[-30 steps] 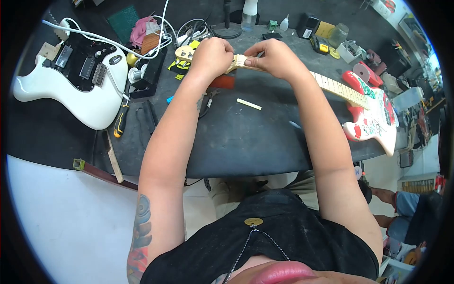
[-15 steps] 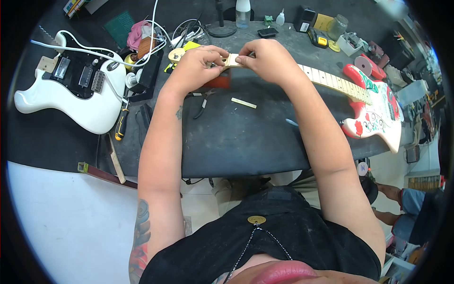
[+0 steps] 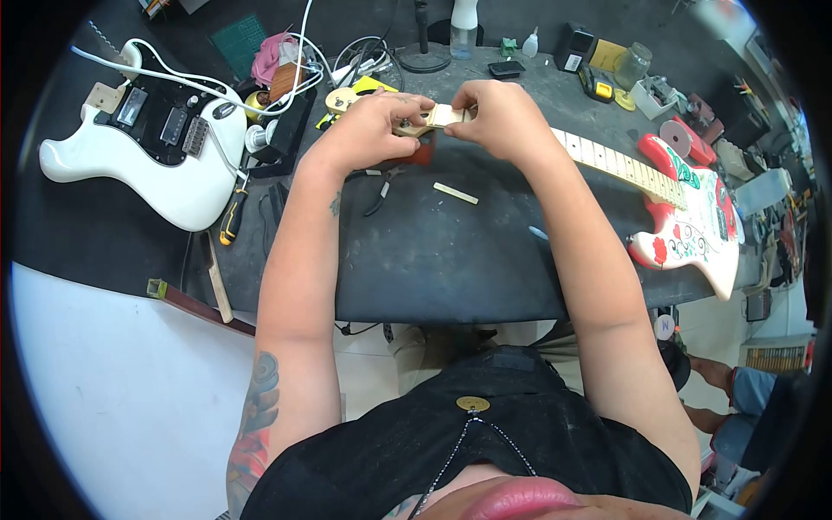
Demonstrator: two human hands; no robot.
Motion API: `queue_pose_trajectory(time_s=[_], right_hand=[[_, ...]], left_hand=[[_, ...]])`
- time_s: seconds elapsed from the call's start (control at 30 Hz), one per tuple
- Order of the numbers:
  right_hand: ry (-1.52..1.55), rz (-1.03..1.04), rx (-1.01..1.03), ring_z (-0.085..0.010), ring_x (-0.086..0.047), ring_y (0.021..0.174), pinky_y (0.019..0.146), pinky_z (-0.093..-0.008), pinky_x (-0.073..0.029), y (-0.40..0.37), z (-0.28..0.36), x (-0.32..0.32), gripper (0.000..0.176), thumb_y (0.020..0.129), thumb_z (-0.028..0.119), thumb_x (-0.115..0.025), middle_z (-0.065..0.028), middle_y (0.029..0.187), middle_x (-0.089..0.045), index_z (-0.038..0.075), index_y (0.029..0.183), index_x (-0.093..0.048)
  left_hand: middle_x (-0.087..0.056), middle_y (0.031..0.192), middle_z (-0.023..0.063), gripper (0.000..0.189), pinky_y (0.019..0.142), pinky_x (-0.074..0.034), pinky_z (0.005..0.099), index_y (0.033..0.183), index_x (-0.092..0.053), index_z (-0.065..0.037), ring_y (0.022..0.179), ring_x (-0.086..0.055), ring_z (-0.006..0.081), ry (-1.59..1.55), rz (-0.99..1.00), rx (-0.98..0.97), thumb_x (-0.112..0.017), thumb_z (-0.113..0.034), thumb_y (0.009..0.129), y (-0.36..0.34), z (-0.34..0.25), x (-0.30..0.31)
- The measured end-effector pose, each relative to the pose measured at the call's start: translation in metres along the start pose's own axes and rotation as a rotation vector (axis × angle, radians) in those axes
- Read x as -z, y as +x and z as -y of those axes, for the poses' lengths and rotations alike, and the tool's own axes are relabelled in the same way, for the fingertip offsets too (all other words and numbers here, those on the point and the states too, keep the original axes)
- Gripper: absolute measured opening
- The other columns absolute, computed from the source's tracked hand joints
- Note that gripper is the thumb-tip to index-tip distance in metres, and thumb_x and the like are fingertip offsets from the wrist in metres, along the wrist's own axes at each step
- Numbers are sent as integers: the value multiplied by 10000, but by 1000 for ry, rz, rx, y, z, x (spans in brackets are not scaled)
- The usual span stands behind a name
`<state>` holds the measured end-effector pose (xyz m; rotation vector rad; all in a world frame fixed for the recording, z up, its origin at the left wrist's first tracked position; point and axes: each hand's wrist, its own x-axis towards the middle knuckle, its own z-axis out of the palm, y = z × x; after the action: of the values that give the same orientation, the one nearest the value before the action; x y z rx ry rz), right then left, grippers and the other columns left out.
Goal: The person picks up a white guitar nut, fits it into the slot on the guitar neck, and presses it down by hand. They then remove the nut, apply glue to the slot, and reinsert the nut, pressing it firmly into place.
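A guitar with a pale maple neck [image 3: 607, 158] and a white body painted with red and green flowers [image 3: 685, 247] lies across the bench. My left hand [image 3: 368, 130] is closed round the headstock end, fingertips by the nut area, with part of the headstock [image 3: 341, 99] showing behind it. Just right of it, my right hand [image 3: 503, 121] pinches the neck between thumb and forefinger. A short bare stretch of fretboard shows between the hands. Whether the fingertips hold a small part there is hidden. Below lie a pale thin strip [image 3: 456, 192] and dark-handled pliers [image 3: 380, 198].
A white guitar body [image 3: 173, 186] with a black pickguard lies at left, a white cable across it. A yellow-black screwdriver [image 3: 233, 217] is beside it. Behind stand a spray bottle [image 3: 464, 30], a glass jar [image 3: 631, 65] and a tape measure [image 3: 598, 84]. Another person's legs [image 3: 750, 394] show at right.
The view has shifted slightly, moving the bench right and down in it. My left thumb has dropped lower, and my right thumb now sits under the neck edge, with more fretboard showing between the hands.
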<state>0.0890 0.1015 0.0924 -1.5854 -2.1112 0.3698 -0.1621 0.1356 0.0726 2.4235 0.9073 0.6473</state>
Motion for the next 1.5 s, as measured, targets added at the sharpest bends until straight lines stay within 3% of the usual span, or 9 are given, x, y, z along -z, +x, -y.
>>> queue_pose_trajectory(time_s=[0.17, 0.4, 0.47, 0.53, 0.9, 1.0, 1.07, 1.2, 1.5], right_hand=[[83, -40, 33, -325, -791, 1000, 896, -434, -609, 6, -13, -13, 434, 834, 271, -914, -180, 1038, -821, 28, 1178, -809], [145, -19, 34, -340, -788, 1032, 920, -446, -607, 2, -15, -14, 455, 821, 274, -915, -187, 1074, -820, 27, 1187, -801], [143, -56, 56, -342, -787, 1035, 923, -448, -607, 3, -16, -14, 463, 818, 274, -915, -188, 1073, -820, 30, 1194, -800], [94, -59, 71, -368, -774, 1040, 917, -445, -594, 2, -16, -15, 466, 825, 269, -944, -198, 1106, -812, 23, 1190, -792], [78, -33, 80, -363, -772, 1088, 969, -454, -594, 2, -16, -13, 441, 839, 289, -927, -186, 1135, -813, 40, 1182, -804], [59, -10, 73, -364, -774, 1080, 970, -456, -595, 4, -14, -9, 444, 839, 294, -928, -180, 1125, -816, 40, 1181, -804], [69, 4, 68, -360, -777, 1078, 971, -456, -595, 3, -15, -10, 453, 837, 296, -928, -176, 1117, -819, 39, 1188, -802], [102, -9, 72, -351, -781, 1073, 956, -455, -599, 5, -17, -14, 463, 840, 287, -923, -173, 1111, -820, 38, 1209, -795], [107, -17, 85, -357, -785, 1012, 900, -473, -611, 2, -18, -10, 361, 831, 268, -884, -178, 1023, -815, 35, 1095, -806]], left_hand=[[-747, 1434, 113, 321, 1092, -554, 400, 1166, -761, 41, 1280, -703, 279, 0, -14, 61, -744, -69, 865, 0, -10, -1], [-797, 1248, 156, 244, 995, -586, 408, 1142, -758, -4, 1159, -761, 290, 261, -482, -214, -735, -73, 909, -9, -64, -10], [-792, 1155, 172, 210, 955, -595, 431, 1123, -764, -6, 1075, -762, 350, 60, -229, 249, -719, -44, 921, -24, -100, -22], [-775, 1078, 189, 195, 920, -597, 450, 1112, -768, -2, 1023, -754, 381, 244, -269, 37, -706, -17, 927, -36, -75, -62], [-695, 1067, 184, 125, 951, -538, 499, 1052, -710, 6, 1055, -669, 392, 583, -114, 146, -735, -52, 944, -50, -71, -106], [-708, 984, 180, 112, 883, -559, 460, 1063, -691, 8, 962, -710, 347, 457, -118, 234, -728, -61, 984, -61, -86, -89], [-730, 897, 151, 101, 798, -570, 401, 1065, -684, 10, 844, -738, 282, 197, -413, 497, -722, -75, 1025, -62, -106, -75], [-777, 892, 151, 157, 755, -585, 379, 1143, -754, -4, 802, -772, 257, 258, -695, 373, -742, -80, 1006, -41, -84, -65], [-785, 902, 190, 235, 760, -598, 401, 1150, -812, -3, 774, -763, 307, 505, -643, 250, -747, -75, 936, -21, -77, -83]])
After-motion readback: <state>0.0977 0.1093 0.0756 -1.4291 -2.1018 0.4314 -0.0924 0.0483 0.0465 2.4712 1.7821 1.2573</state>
